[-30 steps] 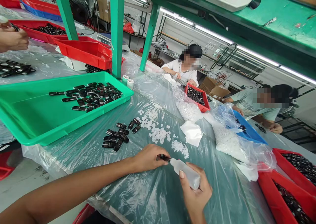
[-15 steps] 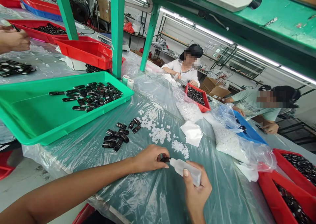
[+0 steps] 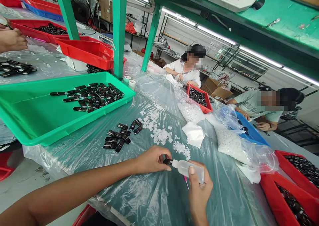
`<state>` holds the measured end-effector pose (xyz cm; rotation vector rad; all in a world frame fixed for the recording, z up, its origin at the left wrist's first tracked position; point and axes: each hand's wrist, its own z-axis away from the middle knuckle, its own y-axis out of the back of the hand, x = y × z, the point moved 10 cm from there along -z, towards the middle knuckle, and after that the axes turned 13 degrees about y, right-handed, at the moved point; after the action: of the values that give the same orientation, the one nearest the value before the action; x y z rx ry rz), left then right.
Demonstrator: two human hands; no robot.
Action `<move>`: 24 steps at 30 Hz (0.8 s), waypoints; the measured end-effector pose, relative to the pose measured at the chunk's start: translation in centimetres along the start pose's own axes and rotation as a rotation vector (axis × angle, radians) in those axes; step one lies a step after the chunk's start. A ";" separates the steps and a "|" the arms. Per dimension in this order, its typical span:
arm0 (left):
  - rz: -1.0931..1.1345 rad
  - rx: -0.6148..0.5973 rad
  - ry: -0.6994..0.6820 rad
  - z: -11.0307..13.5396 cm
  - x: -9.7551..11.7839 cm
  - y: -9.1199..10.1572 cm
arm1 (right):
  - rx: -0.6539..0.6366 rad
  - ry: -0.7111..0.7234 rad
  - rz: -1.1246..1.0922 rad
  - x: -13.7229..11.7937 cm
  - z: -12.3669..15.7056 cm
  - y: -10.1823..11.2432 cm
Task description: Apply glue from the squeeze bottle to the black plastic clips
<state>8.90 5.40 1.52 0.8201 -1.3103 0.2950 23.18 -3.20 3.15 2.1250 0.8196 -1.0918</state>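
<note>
My left hand (image 3: 152, 159) pinches a small black part (image 3: 167, 161) at the tip of a clear squeeze bottle (image 3: 189, 169). My right hand (image 3: 199, 189) is wrapped round that bottle, which lies nearly level over the plastic-covered table (image 3: 139, 192). A thin pink stick (image 3: 186, 182) shows just under the bottle. A cluster of black parts (image 3: 119, 138) lies on the plastic ahead of my left hand. Small white pieces (image 3: 161, 134) are scattered beside them.
A green tray (image 3: 37, 119) with several black parts sits at the left. Red trays (image 3: 274, 192) stand at the right and back left, a blue tray (image 3: 251, 133) and bags of white pieces at the right. Two people work across the table; another person's hand (image 3: 11, 40) is far left.
The bottle has shifted slightly right and lower in my right hand, with my thumb now over its body. The pink stick has come into view. My left hand stays at the tip.
</note>
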 end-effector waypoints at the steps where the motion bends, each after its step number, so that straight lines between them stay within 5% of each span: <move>1: 0.025 -0.004 0.014 0.0 -0.1 0.0 | 0.020 -0.087 -0.077 0.9 0.1 -0.1; 8: 0.147 -0.025 0.080 0.0 -0.1 0.2 | 0.158 -0.412 -0.381 3.9 0.9 -0.7; 24: 0.132 0.021 0.052 0.0 0.0 0.7 | 0.129 -0.388 -0.380 3.8 0.8 -0.7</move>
<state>8.44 5.87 1.82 0.7404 -1.3164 0.4331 24.05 -2.36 -0.61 1.8045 1.0042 -1.7293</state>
